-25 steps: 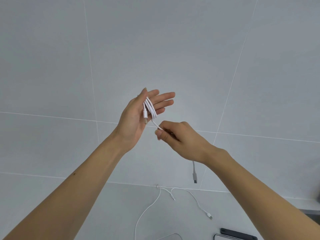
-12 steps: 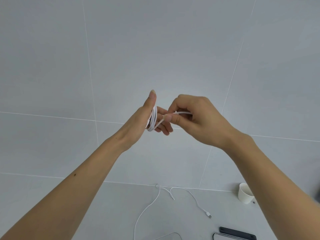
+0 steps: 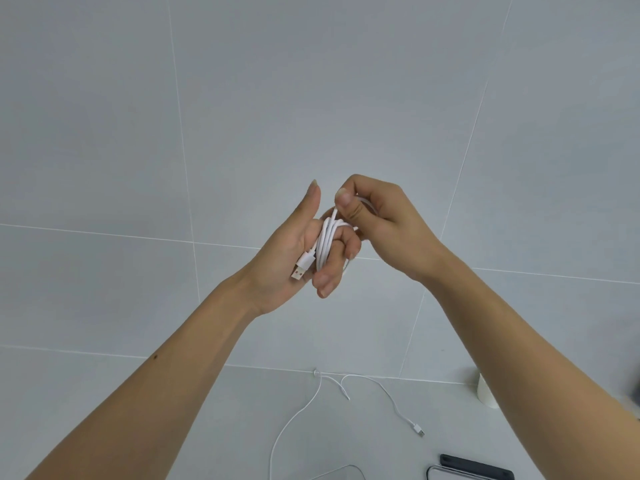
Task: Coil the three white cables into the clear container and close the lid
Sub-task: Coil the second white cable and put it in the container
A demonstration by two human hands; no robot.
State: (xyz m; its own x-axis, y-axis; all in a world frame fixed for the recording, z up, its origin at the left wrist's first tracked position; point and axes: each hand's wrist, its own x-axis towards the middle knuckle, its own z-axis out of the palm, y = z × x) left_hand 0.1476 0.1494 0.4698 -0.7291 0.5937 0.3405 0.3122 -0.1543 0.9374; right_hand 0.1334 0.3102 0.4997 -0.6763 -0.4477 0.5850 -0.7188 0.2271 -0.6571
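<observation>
The coiled white cable [image 3: 325,244] is wrapped around the curled fingers of the left hand [image 3: 287,258], which grips it. Just right of the coil, the right hand [image 3: 384,223] pinches its top strand. Below the coil, loose white cables [image 3: 391,400] lie on the tabletop [image 3: 207,427].
</observation>
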